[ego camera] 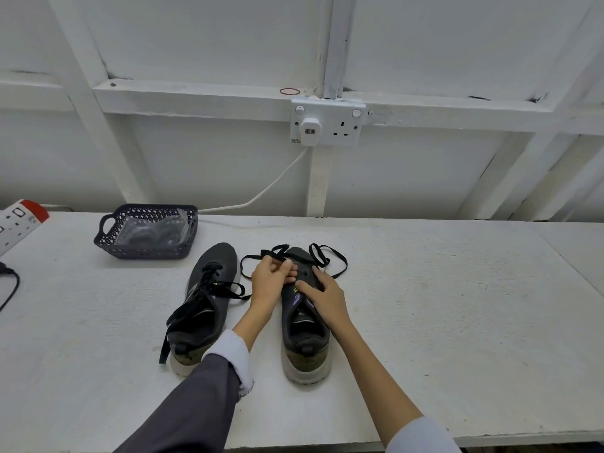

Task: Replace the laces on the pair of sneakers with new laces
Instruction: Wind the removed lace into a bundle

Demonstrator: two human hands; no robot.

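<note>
Two dark grey sneakers stand side by side on the white table, toes pointing away from me. The left sneaker (206, 299) is laced with a black lace whose loose ends trail over its side. The right sneaker (305, 325) has its upper eyelets bare, and a black lace (330, 259) loops loosely around its toe. My left hand (271, 279) pinches that lace at the front eyelets. My right hand (322, 297) rests on the tongue, fingers spread and pressing down.
A dark perforated basket (147, 232) holding clear plastic packets sits at the back left. A white power strip (16, 223) and a black cable (9, 286) lie at the left edge. A wall socket (327, 124) with a white cord hangs behind.
</note>
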